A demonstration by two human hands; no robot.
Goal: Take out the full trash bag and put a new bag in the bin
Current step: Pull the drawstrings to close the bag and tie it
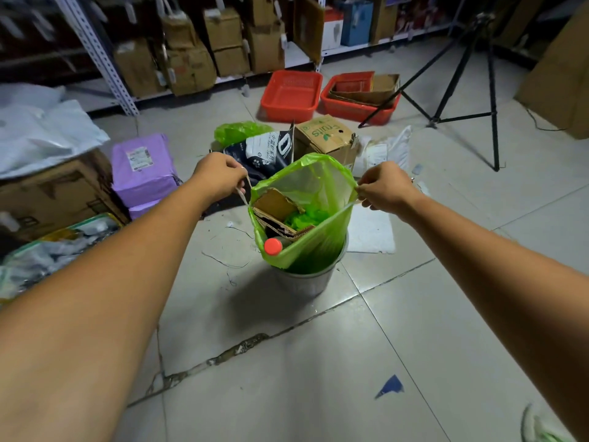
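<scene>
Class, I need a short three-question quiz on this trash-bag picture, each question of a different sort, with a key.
1. True or false: the green bag is fully out of the metal bin.
2. What does the left hand grip? A) the bin's rim B) the bag's drawstring C) the red-capped bottle
3. Name the brown material inside the bag.

Key: 1 false, its bottom sits in the bin; 2 B, and the right hand pinches the opposite edge; 3 cardboard.

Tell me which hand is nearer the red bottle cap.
Left. The left hand grips the drawstring above-left of the red bottle cap; the right hand holds the bag's far side, farther away.
</scene>
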